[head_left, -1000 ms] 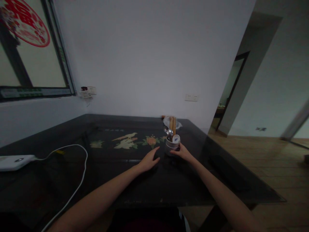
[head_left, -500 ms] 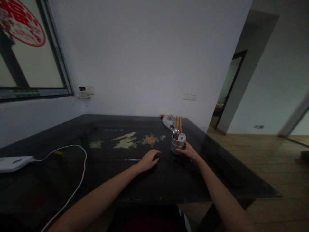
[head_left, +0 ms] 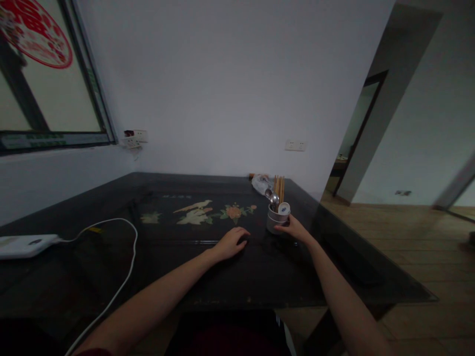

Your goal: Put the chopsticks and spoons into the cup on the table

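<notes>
A pale utensil holder (head_left: 273,223) stands upright on the dark table, right of the middle. Wooden chopsticks (head_left: 279,188), metal spoons (head_left: 274,199) and a white piece with a blue mark (head_left: 284,208), perhaps a ceramic spoon, stick up out of it. My right hand (head_left: 299,230) grips the holder's right side, the thumb across its front and the other fingers mostly hidden behind. To the left, apart from the holder, my left hand (head_left: 230,243) rests on the table. Its fingers curve loosely, the thumb stands away from them, and it holds nothing.
Behind the holder lies a clear plastic bag (head_left: 261,183) near the wall. A white device (head_left: 25,246) with a white cable (head_left: 134,247) sits at the left. A dark flat object (head_left: 351,259) lies along the right side. The tabletop bears a bird-and-flower picture (head_left: 196,213).
My right hand has shifted the utensil holder to the right, away from my left hand. My left hand's fingers have lowered and drawn closer together while the hand stayed nearly in place.
</notes>
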Demonstrator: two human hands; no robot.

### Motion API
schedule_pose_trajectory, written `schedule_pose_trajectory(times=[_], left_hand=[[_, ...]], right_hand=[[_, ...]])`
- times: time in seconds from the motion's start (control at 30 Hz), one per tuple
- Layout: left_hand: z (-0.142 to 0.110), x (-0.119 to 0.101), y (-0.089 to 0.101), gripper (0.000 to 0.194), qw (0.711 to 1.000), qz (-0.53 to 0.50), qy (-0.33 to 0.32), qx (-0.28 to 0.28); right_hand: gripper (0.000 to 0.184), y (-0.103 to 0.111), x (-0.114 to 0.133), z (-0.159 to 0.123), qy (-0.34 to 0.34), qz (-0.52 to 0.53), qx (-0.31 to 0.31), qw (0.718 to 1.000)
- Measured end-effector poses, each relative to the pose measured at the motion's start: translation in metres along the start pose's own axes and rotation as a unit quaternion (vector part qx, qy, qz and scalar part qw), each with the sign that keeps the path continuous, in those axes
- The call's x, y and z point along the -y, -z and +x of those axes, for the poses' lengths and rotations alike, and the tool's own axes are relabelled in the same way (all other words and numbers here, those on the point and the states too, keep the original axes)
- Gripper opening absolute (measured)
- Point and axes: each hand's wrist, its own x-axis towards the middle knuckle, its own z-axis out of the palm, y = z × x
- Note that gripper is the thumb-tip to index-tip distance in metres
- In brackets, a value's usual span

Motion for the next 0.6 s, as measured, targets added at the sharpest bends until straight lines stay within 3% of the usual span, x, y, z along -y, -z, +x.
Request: schedule_pose_trajectory(times=[0.6], left_hand=[[-0.0015, -0.0017, 0.0026, 0.03, 1.0, 0.003, 0.005, -0.001]], right_hand=[[0.07, 0.0027, 0.0085, -0.0034, -0.006, 0.001, 0.008, 1.0]])
